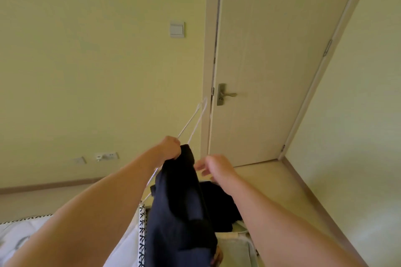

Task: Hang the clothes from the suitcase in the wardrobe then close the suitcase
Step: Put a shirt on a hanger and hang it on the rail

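left hand: your fist grips the top of the navy garment, white hanger sticking out above it toward the door | right hand: released, fingers loose, just beside the garment | garment: hanging over dark clothes, beside the bed

No text, label, brand, number or sign can be read anywhere in this view. The black-and-white trim along the bedding edge carries only a repeating cross pattern, not letters. Any marking on the wall switch, the wall sockets or the door handle plate is too small to make out.
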Available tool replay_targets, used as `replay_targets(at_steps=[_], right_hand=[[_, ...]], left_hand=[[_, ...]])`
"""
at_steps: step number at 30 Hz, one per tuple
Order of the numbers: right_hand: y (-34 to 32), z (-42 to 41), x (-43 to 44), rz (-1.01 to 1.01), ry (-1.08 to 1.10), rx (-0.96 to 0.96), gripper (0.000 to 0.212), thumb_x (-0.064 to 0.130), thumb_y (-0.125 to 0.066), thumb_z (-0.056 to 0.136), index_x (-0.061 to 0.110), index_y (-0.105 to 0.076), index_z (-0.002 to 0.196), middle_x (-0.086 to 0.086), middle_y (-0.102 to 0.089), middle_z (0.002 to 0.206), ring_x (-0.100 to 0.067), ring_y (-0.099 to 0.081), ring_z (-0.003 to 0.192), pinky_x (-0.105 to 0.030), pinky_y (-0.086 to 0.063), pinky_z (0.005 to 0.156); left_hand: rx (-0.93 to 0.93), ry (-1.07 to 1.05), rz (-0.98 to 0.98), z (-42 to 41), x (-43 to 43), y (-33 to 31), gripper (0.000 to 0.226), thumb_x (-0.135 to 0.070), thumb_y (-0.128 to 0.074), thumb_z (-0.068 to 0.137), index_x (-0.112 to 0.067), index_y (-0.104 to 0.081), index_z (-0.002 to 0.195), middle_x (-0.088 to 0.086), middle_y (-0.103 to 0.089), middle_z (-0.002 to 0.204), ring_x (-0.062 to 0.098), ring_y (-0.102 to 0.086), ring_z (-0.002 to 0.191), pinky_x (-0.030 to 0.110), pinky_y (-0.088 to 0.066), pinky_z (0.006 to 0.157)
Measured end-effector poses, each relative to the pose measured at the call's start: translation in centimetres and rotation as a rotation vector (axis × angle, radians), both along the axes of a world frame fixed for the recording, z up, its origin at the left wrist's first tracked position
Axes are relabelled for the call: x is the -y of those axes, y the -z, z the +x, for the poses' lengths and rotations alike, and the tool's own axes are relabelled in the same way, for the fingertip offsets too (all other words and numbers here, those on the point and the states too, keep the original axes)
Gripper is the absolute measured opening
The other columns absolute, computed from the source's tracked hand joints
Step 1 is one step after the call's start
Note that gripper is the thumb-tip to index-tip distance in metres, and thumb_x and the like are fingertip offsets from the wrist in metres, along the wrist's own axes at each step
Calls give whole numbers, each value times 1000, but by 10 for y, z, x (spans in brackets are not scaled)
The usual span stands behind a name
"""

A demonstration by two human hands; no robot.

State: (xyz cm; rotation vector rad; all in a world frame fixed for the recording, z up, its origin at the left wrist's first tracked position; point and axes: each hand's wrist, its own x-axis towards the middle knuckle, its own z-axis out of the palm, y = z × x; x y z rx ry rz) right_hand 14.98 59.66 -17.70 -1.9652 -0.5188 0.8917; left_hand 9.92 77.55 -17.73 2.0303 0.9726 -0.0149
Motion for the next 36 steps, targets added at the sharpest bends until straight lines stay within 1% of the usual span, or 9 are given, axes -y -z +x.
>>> replay_targets(at_steps=[3,6,12,15,18,22,28,30,36], right_hand=[[20,13,12,-186,48,246,86,11,-68,69,25,-37,148,-7,-50,137,-30,-54,121,-42,-51,97],[19,8,18,-210,-102,126,119,-1,-70,69,36,-2,160,-6,-29,159,-33,-35,143,-44,-41,107],[18,14,4,-13,-8,-16,92,10,-73,79,35,-29,156,-4,-37,156,-27,-43,138,-41,-37,110],[22,13,-10,0,-37,43,37,21,-71,87,31,-60,122,-3,-64,120,-17,-63,99,-39,-50,95],[29,10,-20,-42,-108,219,5,25,-58,92,30,-59,91,-2,-67,83,-25,-65,78,-43,-54,87],[27,12,-21,4,-28,207,16,34,-55,92,23,-68,92,-2,-68,83,-26,-65,80,-38,-54,79],[6,23,-17,238,140,297,20,39,-67,91,19,-66,91,0,-68,84,-20,-65,79,-27,-46,63],[-2,22,-20,239,78,403,24,42,-73,85,20,-65,77,6,-66,74,-13,-63,72,-27,-47,64],[-26,4,-40,360,45,308,40,46,-72,89,22,-63,58,13,-52,46,-10,-47,54,-22,-35,53]], left_hand=[[145,33,-28,-12,1,-29,37,13,-46,55,-21,-56,65,4,-43,72,23,-38,71,25,-24,57],[242,171,-120,-30,3,-54,30,3,-36,37,-23,-32,53,-2,-25,67,21,-20,71,36,-8,59],[300,345,-177,-51,-5,-89,35,4,-25,39,-25,-26,59,-1,-23,67,19,-14,67,36,-6,55],[352,319,-194,-53,-1,-103,35,5,-22,40,-25,-27,58,-1,-26,65,17,-17,63,35,-6,55],[411,255,-195,-53,0,-108,37,8,-22,44,-25,-27,59,0,-27,67,21,-17,67,40,-7,60],[410,57,16,-45,-2,-114,43,19,-26,57,-24,-23,64,4,-23,74,24,-15,77,37,-10,63],[275,-165,304,-33,-25,-97,22,3,-47,83,-10,-65,81,8,-66,86,29,-62,81,32,-51,69],[239,-131,288,-31,-22,-94,9,-6,-59,80,-14,-58,76,11,-66,84,32,-65,78,38,-55,71],[244,142,-82,-22,7,-73,48,-54,-77,77,-18,-46,79,5,-56,82,22,-54,78,41,-54,81]])
